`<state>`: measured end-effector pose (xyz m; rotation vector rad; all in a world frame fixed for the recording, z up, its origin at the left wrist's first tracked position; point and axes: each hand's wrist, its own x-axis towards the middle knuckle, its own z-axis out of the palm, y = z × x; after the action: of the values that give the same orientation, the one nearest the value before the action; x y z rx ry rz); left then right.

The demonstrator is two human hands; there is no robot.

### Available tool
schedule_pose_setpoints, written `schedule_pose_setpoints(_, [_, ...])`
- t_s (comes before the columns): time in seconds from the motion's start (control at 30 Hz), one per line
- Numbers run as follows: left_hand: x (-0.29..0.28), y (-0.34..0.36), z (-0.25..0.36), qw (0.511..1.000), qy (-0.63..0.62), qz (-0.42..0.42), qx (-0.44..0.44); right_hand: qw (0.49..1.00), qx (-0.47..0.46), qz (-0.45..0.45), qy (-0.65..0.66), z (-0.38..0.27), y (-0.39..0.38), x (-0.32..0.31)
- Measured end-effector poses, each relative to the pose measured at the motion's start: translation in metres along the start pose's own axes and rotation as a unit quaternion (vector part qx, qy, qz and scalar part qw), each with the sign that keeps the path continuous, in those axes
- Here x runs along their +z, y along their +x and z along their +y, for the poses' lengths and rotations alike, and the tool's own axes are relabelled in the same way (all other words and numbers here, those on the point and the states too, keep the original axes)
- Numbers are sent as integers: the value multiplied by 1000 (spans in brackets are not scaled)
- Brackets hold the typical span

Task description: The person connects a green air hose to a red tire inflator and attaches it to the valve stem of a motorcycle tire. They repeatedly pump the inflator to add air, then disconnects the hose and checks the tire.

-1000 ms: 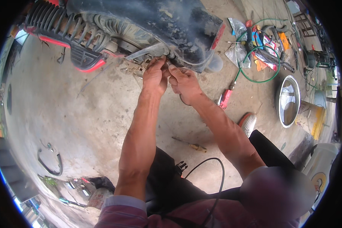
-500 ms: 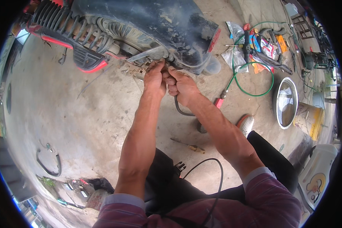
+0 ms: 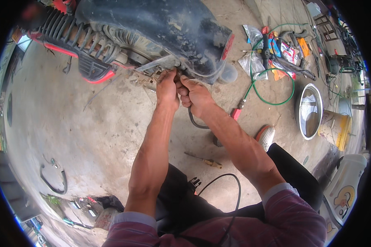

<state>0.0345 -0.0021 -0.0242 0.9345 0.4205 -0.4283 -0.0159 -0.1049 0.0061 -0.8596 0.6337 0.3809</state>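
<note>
My left hand (image 3: 167, 91) and my right hand (image 3: 195, 95) are together against the underside of a scooter's dirty black rear mudguard (image 3: 165, 35). The left fingers are closed in a pinch; what they grip is hidden. My right hand is closed, thumb toward the left hand, and a black hose (image 3: 192, 118) comes out below it, curving under my right forearm. The hose's upper end is hidden by the fingers. Left of the hands are a flat metal bar (image 3: 154, 63) and a spring shock absorber (image 3: 74, 37) above red and black trim (image 3: 95, 71).
A green air hose (image 3: 272, 103) with a red fitting (image 3: 235, 113) lies right of my hands. Beyond are plastic packets (image 3: 278, 45) and a metal basin (image 3: 303, 115). A screwdriver (image 3: 210, 163) lies near my knees; a curved black tube (image 3: 53, 185) is at left.
The view has shifted slightly, and the scooter sits a little further left in it. Both hands keep the same closed hold at the same spot.
</note>
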Motion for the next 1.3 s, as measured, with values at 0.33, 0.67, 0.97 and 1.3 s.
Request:
schedule_pose_setpoints(0.33, [-2, -7, 9, 990, 124, -25, 66, 1000, -11, -15, 0, 1, 0, -2])
schedule_pose_setpoints(0.67, [-2, -4, 10, 988, 136, -11, 77, 1000, 1, -10, -10, -3, -3, 1])
schedule_pose_setpoints(0.97, [0, -4, 7, 988, 128, -23, 88, 986, -15, 21, -168, -7, -18, -27])
schedule_pose_setpoints(1.3, [-7, 2, 6, 988, 121, -46, 79, 707, 154, 240, -647, -12, -43, -243])
